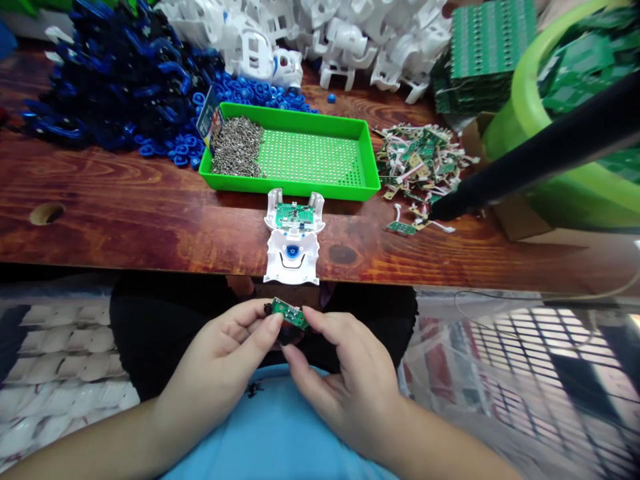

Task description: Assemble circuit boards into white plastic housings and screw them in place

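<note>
My left hand (237,350) pinches a small green circuit board (291,314) between thumb and fingers, in front of the table edge. A black round part sits at the board's left end. Fingers of my right hand (345,363) grip the board's right end; its thumb lies lower, beside a dark area I cannot make out. Just beyond my hands, a white plastic shell (292,267) with a blue button lies at the table edge. Behind it and touching it, a second white shell half (271,215) holds a green board (295,217).
A green tray (320,190) with many screws (235,147) stands behind the shells. Around it lie blue parts (185,150), white housings (345,47), wired boards (420,157) and stacked boards (493,40). A black pole (540,147) crosses before a yellow-green bucket (520,127) at right.
</note>
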A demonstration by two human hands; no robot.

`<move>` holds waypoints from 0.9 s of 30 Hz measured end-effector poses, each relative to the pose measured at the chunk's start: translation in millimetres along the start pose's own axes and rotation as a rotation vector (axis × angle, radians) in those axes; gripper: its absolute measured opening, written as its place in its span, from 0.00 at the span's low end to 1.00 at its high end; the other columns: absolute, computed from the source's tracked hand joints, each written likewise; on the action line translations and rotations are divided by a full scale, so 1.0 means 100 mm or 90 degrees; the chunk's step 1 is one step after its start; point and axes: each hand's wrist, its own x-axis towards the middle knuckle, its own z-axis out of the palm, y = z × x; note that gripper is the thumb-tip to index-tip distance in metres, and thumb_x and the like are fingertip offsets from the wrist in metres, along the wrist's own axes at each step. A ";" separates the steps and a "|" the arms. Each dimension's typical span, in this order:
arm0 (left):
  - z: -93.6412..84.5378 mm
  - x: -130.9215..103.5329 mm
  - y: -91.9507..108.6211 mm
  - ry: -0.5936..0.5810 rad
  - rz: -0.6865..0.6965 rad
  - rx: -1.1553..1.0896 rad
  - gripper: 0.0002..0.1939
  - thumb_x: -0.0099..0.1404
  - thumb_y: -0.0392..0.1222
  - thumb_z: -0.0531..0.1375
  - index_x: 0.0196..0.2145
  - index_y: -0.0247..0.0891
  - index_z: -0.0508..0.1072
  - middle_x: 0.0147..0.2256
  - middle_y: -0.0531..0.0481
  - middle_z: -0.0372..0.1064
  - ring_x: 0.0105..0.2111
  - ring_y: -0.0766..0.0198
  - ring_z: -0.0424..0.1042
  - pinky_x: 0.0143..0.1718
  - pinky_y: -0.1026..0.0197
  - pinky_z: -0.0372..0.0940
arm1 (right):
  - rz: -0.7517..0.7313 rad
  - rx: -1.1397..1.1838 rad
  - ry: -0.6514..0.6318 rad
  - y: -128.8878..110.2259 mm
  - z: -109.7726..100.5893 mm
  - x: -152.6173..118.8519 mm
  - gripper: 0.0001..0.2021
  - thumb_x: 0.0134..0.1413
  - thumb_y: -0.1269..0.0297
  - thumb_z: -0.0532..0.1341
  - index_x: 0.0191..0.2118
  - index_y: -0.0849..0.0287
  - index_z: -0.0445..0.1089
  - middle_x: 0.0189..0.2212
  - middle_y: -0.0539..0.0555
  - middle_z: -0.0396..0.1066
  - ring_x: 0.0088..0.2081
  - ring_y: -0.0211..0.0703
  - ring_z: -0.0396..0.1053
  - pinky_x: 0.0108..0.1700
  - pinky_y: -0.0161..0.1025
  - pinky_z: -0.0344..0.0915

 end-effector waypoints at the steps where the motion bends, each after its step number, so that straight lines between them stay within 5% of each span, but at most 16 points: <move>1: 0.01 0.01 -0.01 0.001 -0.007 -0.016 0.09 0.61 0.42 0.61 0.40 0.41 0.75 0.37 0.54 0.78 0.36 0.68 0.75 0.39 0.72 0.67 | 0.003 -0.006 0.003 -0.01 0.01 0.00 0.18 0.49 0.70 0.63 0.47 0.62 0.63 0.32 0.56 0.73 0.33 0.42 0.73 0.32 0.38 0.72; 11: 0.02 0.03 -0.05 0.031 0.011 -0.061 0.06 0.61 0.40 0.62 0.37 0.39 0.75 0.36 0.52 0.78 0.37 0.64 0.76 0.40 0.66 0.69 | 0.014 0.006 0.008 -0.01 0.05 0.02 0.20 0.51 0.70 0.62 0.50 0.60 0.62 0.32 0.54 0.73 0.32 0.40 0.71 0.32 0.37 0.71; 17: -0.02 0.01 -0.01 -0.013 0.030 -0.052 0.06 0.63 0.41 0.59 0.38 0.44 0.76 0.37 0.55 0.77 0.38 0.68 0.74 0.41 0.71 0.68 | 0.011 0.102 -0.030 0.03 0.00 0.03 0.22 0.52 0.69 0.62 0.54 0.57 0.60 0.37 0.54 0.73 0.36 0.39 0.71 0.37 0.36 0.71; 23: -0.17 -0.05 -0.03 -0.012 0.270 0.227 0.15 0.64 0.33 0.57 0.41 0.55 0.74 0.39 0.61 0.76 0.39 0.72 0.74 0.42 0.77 0.65 | -0.071 0.191 -0.038 0.04 -0.07 0.10 0.17 0.53 0.73 0.60 0.50 0.61 0.64 0.42 0.58 0.73 0.44 0.39 0.71 0.45 0.36 0.71; 27: -0.27 -0.12 -0.13 -0.034 0.454 0.375 0.25 0.60 0.28 0.56 0.49 0.57 0.70 0.44 0.59 0.75 0.43 0.67 0.73 0.48 0.71 0.64 | -0.049 0.284 -0.001 0.05 -0.06 0.05 0.18 0.50 0.78 0.60 0.49 0.61 0.65 0.39 0.57 0.75 0.41 0.39 0.73 0.46 0.38 0.71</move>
